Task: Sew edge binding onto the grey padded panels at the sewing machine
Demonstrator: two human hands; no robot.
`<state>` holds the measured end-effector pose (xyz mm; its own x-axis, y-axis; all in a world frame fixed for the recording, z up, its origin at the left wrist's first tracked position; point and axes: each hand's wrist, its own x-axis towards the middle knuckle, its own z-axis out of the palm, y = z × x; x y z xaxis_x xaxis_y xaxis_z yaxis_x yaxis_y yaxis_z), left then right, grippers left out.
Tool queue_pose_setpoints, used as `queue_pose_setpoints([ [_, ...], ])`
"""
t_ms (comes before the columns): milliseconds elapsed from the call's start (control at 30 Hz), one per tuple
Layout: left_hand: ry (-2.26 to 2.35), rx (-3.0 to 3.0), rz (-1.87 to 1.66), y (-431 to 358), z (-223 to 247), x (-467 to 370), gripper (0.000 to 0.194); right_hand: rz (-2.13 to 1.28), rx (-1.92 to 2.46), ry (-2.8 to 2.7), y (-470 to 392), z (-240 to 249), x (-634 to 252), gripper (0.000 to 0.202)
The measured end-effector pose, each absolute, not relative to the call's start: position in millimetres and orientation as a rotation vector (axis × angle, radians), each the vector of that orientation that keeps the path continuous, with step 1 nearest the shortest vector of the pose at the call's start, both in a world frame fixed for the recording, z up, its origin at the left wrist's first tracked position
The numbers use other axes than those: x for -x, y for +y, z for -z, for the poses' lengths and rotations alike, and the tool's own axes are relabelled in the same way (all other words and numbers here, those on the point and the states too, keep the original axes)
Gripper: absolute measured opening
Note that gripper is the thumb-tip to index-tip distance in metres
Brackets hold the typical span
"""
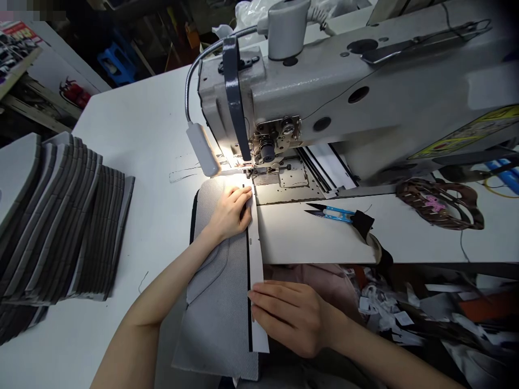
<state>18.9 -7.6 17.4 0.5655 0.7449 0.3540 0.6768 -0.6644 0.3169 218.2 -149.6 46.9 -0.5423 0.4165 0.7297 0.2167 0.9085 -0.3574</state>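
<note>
Grey fabric lies under the needle area of a sewing machine, with a white strip and a black band along its right edge. My left hand presses on the fabric just below the presser foot, fingers curled together; whether it pinches anything is hidden. Nearer to me, my right hand holds the lower part of the white strip at its right edge, fingertips on top and the thumb hidden.
Stacked grey padded pieces stand at the left. A lamp hangs beside the needle. Blue-handled snips, a dark cloth scrap and a brown hair clip lie right. Scraps fill the space below the table edge.
</note>
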Motion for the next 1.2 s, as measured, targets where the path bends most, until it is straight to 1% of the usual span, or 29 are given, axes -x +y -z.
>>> queue_pose_setpoints([
  [67,1.233,-2.652,-0.701,-8,-19,-20,0.035,-0.31,0.531,-2.136,-150,-45,-216,0.015],
  [167,1.289,-2.632,-0.698,-10,-20,-20,0.041,-0.345,0.615,-2.122,-151,-41,-215,0.013],
  [267,1.308,-2.629,-0.661,-10,-20,-20,0.046,-0.376,0.581,-2.125,-151,-38,-215,0.012],
  [367,1.27,-2.667,-0.666,-9,-19,-19,0.043,-0.429,0.572,-2.116,-151,-38,-215,0.011],
  [467,1.241,-2.692,-0.661,-8,-18,-18,0.042,-0.549,0.805,-2.136,-153,-40,-212,0.007],
  [500,1.239,-2.695,-0.652,-8,-18,-18,0.042,-0.605,0.955,-2.133,-153,-41,-210,0.013],
  [533,1.238,-2.696,-0.642,-8,-18,-18,0.043,-0.677,1.109,-2.119,-153,-40,-207,0.025],
  [600,1.237,-2.699,-0.613,-8,-20,-19,0.042,-0.867,1.332,-2.065,-153,-37,-202,0.057],
  [633,1.242,-2.7,-0.59,-8,-21,-19,0.042,-0.961,1.377,-2.034,-153,-33,-199,0.07],
  [667,1.248,-2.701,-0.564,-8,-22,-20,0.042,-1.042,1.391,-2.004,-154,-30,-196,0.078],
  [700,1.256,-2.704,-0.535,-8,-23,-21,0.04,-1.102,1.387,-1.973,-154,-26,-194,0.082],
  [867,1.291,-2.708,-0.388,-8,-29,-24,0.029,-1.269,1.351,-1.86,-157,-16,-194,0.077],
  [1033,1.289,-2.72,-0.34,-4,-31,-25,0.026,-1.392,1.356,-1.838,-150,-20,-198,0.073],
  [1200,1.299,-2.725,-0.331,5,-29,-24,0.024,-1.287,1.389,-1.926,-142,-15,-194,0.075],
])
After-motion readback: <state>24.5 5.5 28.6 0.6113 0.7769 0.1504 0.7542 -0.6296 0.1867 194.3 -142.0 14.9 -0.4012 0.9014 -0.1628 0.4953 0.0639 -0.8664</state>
